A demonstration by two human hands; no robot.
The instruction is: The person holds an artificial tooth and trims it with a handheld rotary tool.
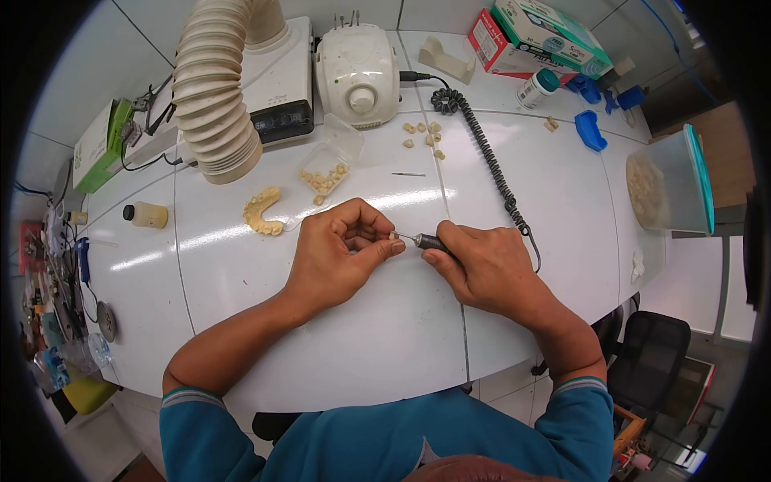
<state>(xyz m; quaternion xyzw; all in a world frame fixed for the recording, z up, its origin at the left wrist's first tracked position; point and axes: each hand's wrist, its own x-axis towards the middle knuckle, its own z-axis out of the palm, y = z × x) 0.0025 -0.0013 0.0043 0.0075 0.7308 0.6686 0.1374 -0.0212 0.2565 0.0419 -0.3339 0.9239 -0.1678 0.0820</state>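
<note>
Over the middle of the white table, my left hand (337,249) pinches a small tooth-like piece (393,236) between thumb and fingertips. My right hand (490,265) is wrapped round a dark rotary handpiece (431,243), whose thin metal bit points left and reaches the small piece; whether they touch is too small to tell. A coiled black cord (482,145) runs from the white control unit (357,76) down behind my right hand. Left of my left hand lies a yellowish dental arch model (263,211). Beyond it, a clear open box (325,167) holds several small tooth pieces.
A ribbed hose (213,96) hangs at the back left, near a small bottle (146,214). Loose tooth pieces (434,138) and a thin bit (409,174) lie ahead. Cartons (538,40), a green-capped jar (538,88), a blue tray (590,131) and a clear tub (671,181) stand right.
</note>
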